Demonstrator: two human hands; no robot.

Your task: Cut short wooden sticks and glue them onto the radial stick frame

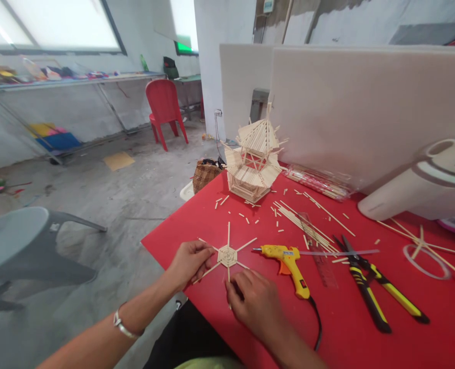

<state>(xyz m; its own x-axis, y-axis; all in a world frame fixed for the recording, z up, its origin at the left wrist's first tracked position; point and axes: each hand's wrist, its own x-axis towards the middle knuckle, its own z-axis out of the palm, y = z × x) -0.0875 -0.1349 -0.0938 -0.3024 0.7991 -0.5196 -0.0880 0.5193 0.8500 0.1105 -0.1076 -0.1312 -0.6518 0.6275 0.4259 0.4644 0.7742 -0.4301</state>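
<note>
A small hexagonal web of thin wooden sticks [227, 256], with spokes radiating from a closely ringed centre, lies on or just above the red table near its front edge. My left hand [192, 262] pinches it at the left side, with thumb and fingers together by the spokes there. At the lower spoke, my right hand [255, 301] has its fingers closed on the stick; the fingertips partly cover it. Right of the web lies a yellow hot glue gun [289, 259] with a clear glue stick at its back. Beyond stands a tiered pagoda model [254, 159] of the same sticks.
Yellow-and-black cutters [377, 287], a clear ruler [319, 256] and loose sticks [304, 223] lie on the red table [196, 230]. At the right are a white tumbler [412, 184] and a glue-stick coil [427, 264]. A grey stool [31, 246] stands left.
</note>
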